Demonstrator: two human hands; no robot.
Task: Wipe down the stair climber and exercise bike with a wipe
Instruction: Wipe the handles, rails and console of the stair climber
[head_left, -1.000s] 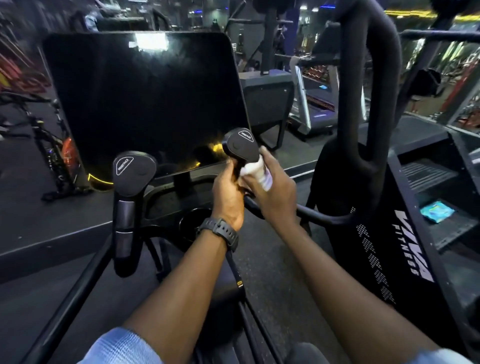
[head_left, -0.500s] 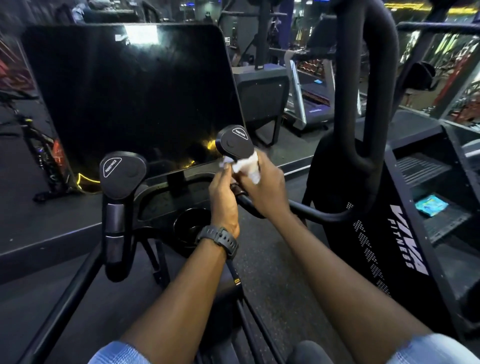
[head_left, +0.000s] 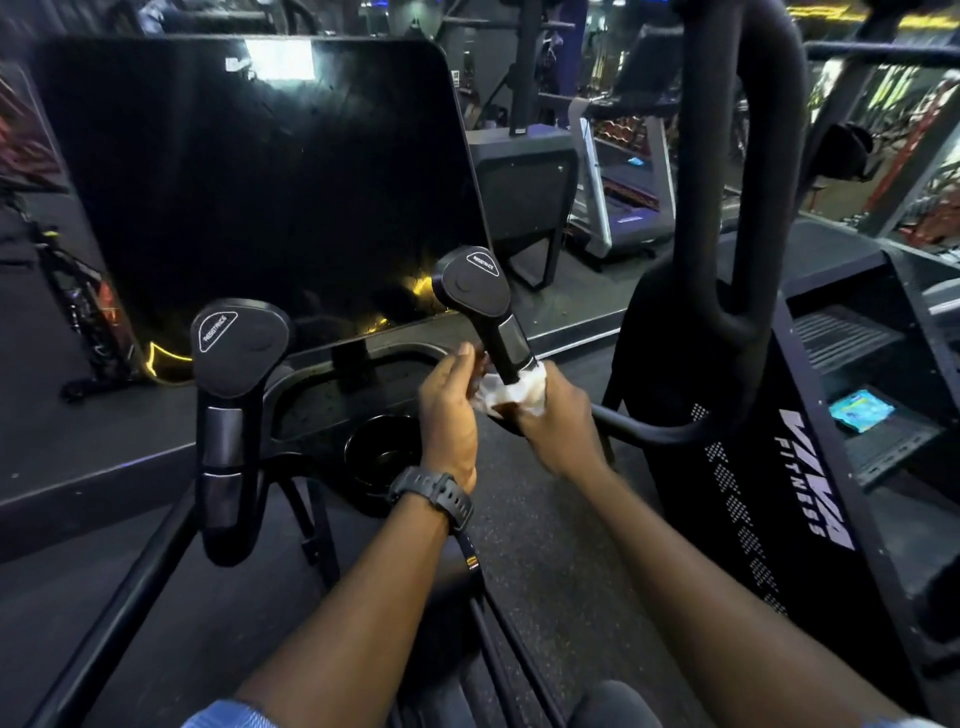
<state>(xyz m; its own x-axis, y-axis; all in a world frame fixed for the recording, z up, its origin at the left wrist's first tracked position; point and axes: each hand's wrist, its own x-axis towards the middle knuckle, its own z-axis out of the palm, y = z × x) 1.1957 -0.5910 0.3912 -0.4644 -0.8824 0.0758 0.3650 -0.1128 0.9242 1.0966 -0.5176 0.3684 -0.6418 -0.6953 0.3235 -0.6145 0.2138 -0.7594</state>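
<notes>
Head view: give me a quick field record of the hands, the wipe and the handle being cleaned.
right hand: grips the wipe around the right handle's stem
left hand: beside the stem, fingers loosely curled, at the wipe's edge
wipe: white, bunched, wrapped on the stem
right handle: head bare, above the wipe
left handle: untouched

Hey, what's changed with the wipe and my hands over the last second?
The right hand slid the wipe down from the right handle's head to the base of its stem. The left hand followed alongside. The left handle remains untouched.
</notes>
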